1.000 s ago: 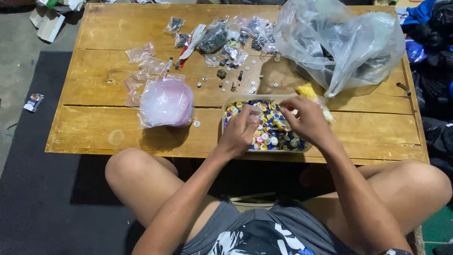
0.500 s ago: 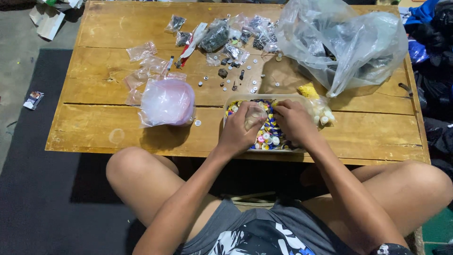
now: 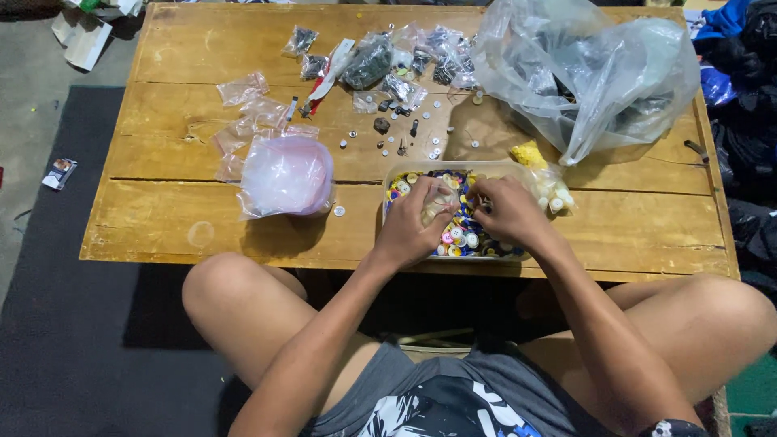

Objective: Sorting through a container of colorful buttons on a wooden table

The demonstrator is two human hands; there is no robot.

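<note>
- Wooden tabletop [image 3: 178, 218]: plank surface, seen from above; the person sits at its near edge with bare knees either side.
- Large clear plastic bag [image 3: 591, 73]: crumpled, at the far right of the tabletop, dark contents inside.
- Pink-tinted plastic bag [image 3: 285, 174]: lies left of the tray, well apart from both hands.
- Clear plastic tray [image 3: 477, 167]: sits at the near edge, centre-right, filled with small multicoloured buttons [image 3: 457, 239].
- Left hand [image 3: 417, 222]: over the tray's left half, fingers curled around a small clear bag [image 3: 439, 198], held just above the buttons.
- Right hand [image 3: 508, 212]: over the tray's right half, fingertips pinched narrow at the small clear bag's edge; whether they grip a button cannot be told.
- Small packets [image 3: 380, 61]: clustered at the far centre, some with dark contents.
- Empty clear bags [image 3: 243, 89]: scattered far left of the pink-tinted bag.
- Loose buttons [image 3: 433, 142]: strewn on the tabletop just beyond the tray.
</note>
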